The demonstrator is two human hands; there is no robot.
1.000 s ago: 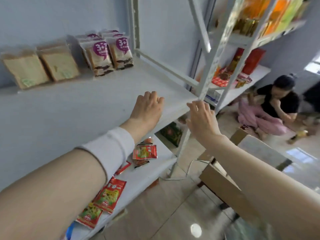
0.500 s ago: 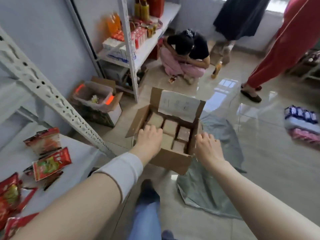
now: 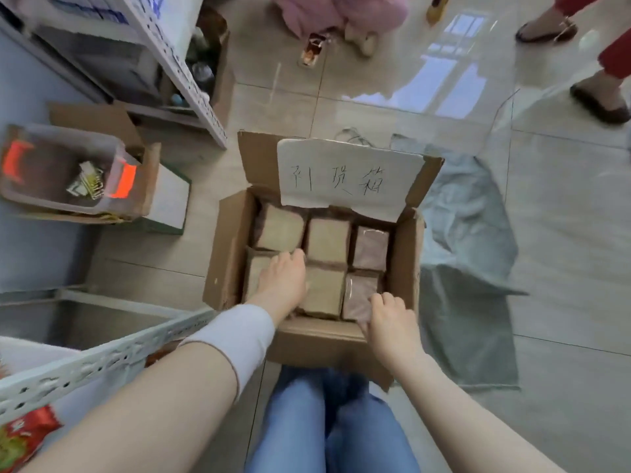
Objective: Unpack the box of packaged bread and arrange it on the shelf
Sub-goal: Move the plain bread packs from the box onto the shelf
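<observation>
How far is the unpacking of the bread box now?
Done: the box stands open. In hand: left hand rests on a near-left packet, right hand reaches the near-right brownish packet. Left: about six packets fill the visible layer.

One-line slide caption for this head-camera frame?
Both hands reach into the open cardboard box of packaged bread: left hand flat on a pack, right hand at a corner pack.

Left hand (image 3: 281, 279) covers most of the near-left bread pack (image 3: 254, 271) in the box (image 3: 228, 254); grip can't be read. Right hand (image 3: 392, 322) hides the near corner of the pinkish pack (image 3: 358, 295). Paper sheet (image 3: 348, 175) hides the back row's far edges. Top of frame: shoes (image 3: 601, 104), pink clothing (image 3: 341, 11) cut off. Snack pack (image 3: 20, 438) cropped lower left, print blurred.
</observation>
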